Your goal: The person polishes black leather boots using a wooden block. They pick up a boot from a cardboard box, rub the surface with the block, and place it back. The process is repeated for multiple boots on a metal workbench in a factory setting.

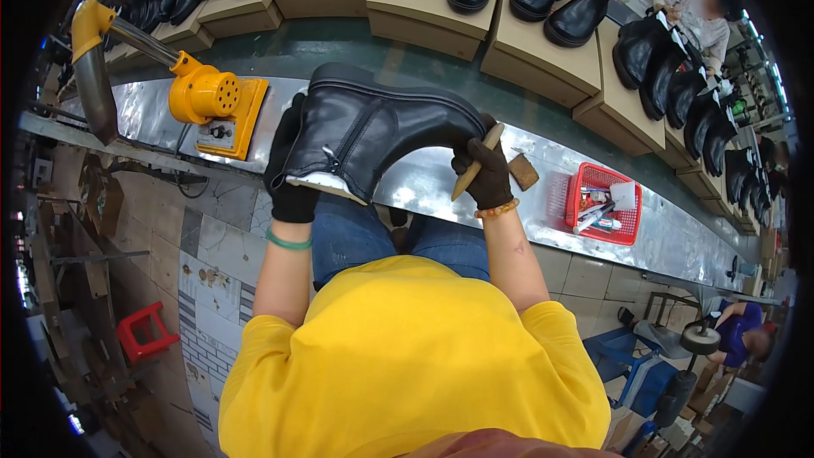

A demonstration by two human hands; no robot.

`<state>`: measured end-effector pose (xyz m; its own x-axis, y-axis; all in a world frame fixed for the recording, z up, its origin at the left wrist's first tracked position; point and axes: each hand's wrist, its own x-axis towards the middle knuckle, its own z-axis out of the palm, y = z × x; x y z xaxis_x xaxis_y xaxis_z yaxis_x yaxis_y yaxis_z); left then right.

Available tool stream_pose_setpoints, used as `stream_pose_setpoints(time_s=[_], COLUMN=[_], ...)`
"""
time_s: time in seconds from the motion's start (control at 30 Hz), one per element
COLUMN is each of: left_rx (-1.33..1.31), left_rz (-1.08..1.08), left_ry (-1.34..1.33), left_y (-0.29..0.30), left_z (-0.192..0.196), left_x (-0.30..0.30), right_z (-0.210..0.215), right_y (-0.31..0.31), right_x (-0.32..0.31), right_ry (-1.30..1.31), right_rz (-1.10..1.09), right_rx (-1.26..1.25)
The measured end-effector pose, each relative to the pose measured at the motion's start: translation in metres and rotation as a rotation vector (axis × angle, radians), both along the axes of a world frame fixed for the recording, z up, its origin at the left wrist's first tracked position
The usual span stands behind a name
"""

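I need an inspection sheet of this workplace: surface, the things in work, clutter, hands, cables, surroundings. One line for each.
Surface: shiny metal bench, running from left to right in front of the person.
Things in work: black ankle boot, held on its side above the bench; wooden stick against its toe end.
Clutter: red basket with small items; brown block; yellow blower with metal pipe.
Hands: left hand, gloved, grips the boot's shaft end; right hand, gloved, holds the stick.
Cables: nothing seen.
Surroundings: black boots on cardboard boxes behind; other people at right; red stool on the floor.
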<state>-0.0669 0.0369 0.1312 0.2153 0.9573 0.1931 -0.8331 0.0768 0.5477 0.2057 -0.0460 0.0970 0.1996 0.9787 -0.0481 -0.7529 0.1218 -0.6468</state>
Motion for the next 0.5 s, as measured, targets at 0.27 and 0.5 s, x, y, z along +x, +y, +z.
stream_pose_setpoints(time_s=[0.27, 0.5], left_rx=[0.092, 0.217], left_rz=[-0.098, -0.152], left_ry=[0.18, 0.305], left_y=[-0.002, 0.003], left_z=[-0.003, 0.002], left_x=[0.013, 0.021], right_z=[-0.053, -0.081], right_y=[-0.018, -0.02], right_x=[0.015, 0.008], right_ry=[0.112, 0.19], right_rz=[0.029, -0.011], right_rx=[-0.068, -0.332])
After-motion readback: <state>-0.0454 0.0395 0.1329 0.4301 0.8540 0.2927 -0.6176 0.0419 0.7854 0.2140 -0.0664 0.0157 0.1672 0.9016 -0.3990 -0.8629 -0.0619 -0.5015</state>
